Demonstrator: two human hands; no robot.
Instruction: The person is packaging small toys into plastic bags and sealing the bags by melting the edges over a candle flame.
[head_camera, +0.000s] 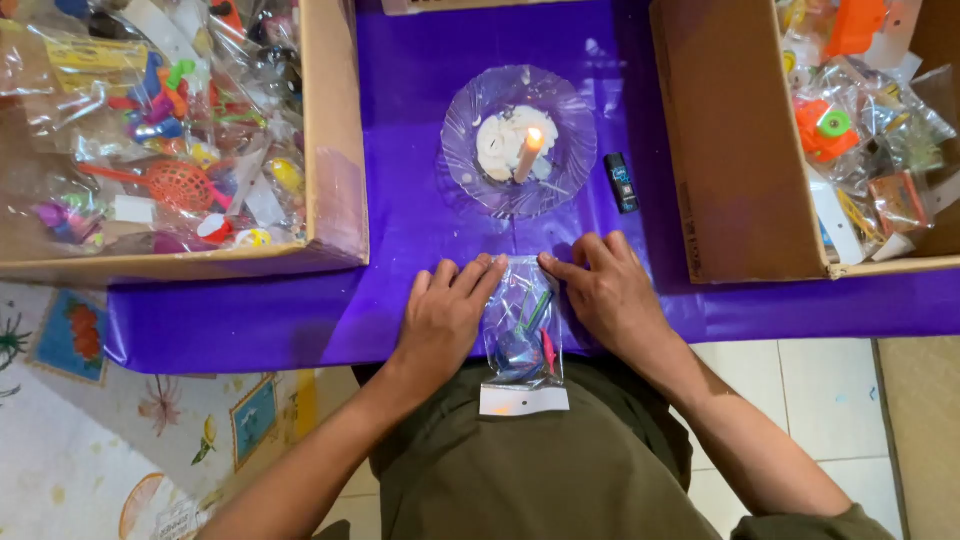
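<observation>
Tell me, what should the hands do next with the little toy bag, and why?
Probably lift the clear toy bag's open top edge toward the lit candle on the glass plate. Both the left hand and right hand press flat on that edge, pinning it to the purple cloth, and the flame burns just beyond it. That suggests heat-sealing, though I can't be sure.

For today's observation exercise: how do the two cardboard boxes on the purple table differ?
The left box holds a red net scoop and many colourful bagged toys; the right box holds orange toys and carded packs. The left box shows its inner wall, the right its outer side. Both are brown, open and flank the candle plate.
</observation>
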